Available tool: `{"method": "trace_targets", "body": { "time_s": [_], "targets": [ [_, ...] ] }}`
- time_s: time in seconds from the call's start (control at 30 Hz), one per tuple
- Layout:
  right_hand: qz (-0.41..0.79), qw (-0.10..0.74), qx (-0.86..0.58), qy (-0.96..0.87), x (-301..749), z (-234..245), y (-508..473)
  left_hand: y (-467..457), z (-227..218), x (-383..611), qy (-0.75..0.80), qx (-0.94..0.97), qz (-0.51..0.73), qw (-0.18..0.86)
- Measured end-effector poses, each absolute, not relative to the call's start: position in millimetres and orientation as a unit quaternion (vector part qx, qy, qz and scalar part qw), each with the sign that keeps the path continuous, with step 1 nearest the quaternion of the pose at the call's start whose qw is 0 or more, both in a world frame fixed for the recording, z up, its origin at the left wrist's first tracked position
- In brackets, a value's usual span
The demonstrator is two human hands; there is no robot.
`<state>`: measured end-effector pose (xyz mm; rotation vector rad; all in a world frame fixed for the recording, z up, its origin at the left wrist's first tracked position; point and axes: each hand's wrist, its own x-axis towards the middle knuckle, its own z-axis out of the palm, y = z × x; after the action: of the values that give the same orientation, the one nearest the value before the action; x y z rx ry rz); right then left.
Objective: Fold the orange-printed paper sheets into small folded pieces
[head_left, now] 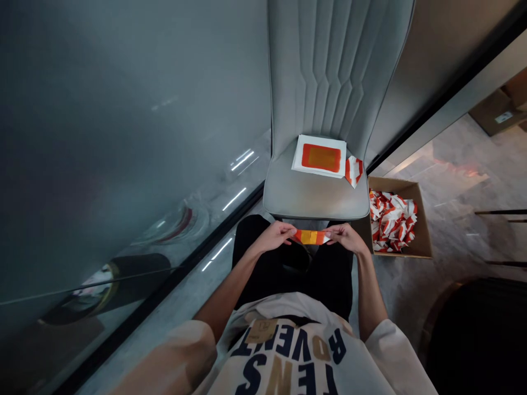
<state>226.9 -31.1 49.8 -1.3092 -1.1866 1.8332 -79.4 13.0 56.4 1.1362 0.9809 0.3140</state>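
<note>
Both hands hold one folded strip of orange, yellow and white paper [310,237] over my lap, just in front of a grey chair seat [315,197]. My left hand [275,236] pinches its left end and my right hand [346,237] pinches its right end, fingers closed. On the seat lies a stack of white sheets with an orange and yellow rectangle [320,157]. A folded red-and-white paper piece [353,170] rests beside the stack at its right.
A cardboard box [415,248] with several folded red-and-white paper pieces stands on the floor right of the chair. A glass wall [123,164] runs along the left. Another cardboard box [500,109] sits at the far right. A dark round object [481,329] is at the lower right.
</note>
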Motion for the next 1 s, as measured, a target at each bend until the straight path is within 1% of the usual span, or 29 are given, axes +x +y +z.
{"method": "trace_targets", "body": {
  "time_s": [0.17,0.3,0.4,0.53,0.57,0.63,0.73,0.9,1.0],
  "targets": [
    [0.702,0.283,-0.474,-0.449,226.4,53.8,-30.3,19.7,60.0,-77.1,0.45,0.547,0.147,0.69],
    [0.671,0.323,-0.51,-0.431,227.6,52.7,-19.0,30.7,63.2,-69.4,0.462,0.534,0.193,0.681],
    [0.635,0.409,-0.543,-0.366,237.8,48.7,1.8,39.5,67.3,-63.4,0.468,0.498,0.273,0.677],
    [0.53,0.589,-0.564,-0.233,254.3,42.5,47.9,44.6,74.2,-56.8,0.489,0.477,0.346,0.643],
    [0.514,0.614,-0.562,-0.209,256.4,41.2,60.4,44.2,75.5,-55.1,0.485,0.476,0.35,0.645],
    [0.496,0.637,-0.565,-0.171,257.2,38.9,81.4,41.7,77.7,-52.3,0.472,0.475,0.346,0.657],
    [0.489,0.626,-0.587,-0.159,253.1,34.8,92.7,35.5,79.5,-52.2,0.458,0.472,0.344,0.67],
    [0.432,0.554,-0.671,-0.238,250.0,23.1,67.0,28.2,80.6,-66.5,0.468,0.471,0.353,0.659],
    [0.399,0.521,-0.702,-0.277,252.2,29.5,52.1,28.6,90.5,-76.4,0.482,0.474,0.363,0.641]
  ]
}}
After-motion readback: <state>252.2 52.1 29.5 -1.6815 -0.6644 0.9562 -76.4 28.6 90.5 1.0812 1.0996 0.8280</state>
